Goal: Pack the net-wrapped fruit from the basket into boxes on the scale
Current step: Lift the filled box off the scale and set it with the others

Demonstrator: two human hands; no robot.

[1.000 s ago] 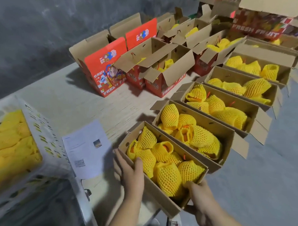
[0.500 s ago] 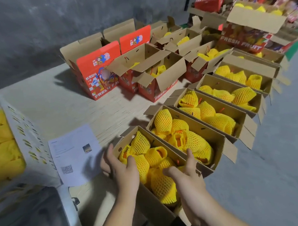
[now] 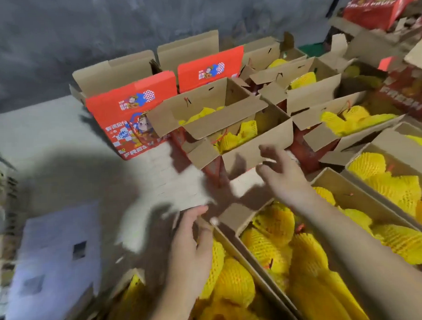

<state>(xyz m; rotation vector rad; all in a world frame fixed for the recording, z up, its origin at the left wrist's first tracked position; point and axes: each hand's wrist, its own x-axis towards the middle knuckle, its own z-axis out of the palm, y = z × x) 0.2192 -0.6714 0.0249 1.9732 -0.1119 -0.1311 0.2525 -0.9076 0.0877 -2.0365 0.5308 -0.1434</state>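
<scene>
Right hand now beyond fruit

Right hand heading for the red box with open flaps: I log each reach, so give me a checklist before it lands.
1. Right hand free of load: ok, fingers spread, holding nothing.
2. Left hand free: ok, open at the near box's corner; contact cannot tell.
3. Red box flaps open: ok.
4. Room inside that box: cannot tell; net-wrapped fruit already shows.
5. Path clear: ok, only bare table and shadow between.
6. Image sharp enough to judge contact: not ok, motion blur.
</scene>
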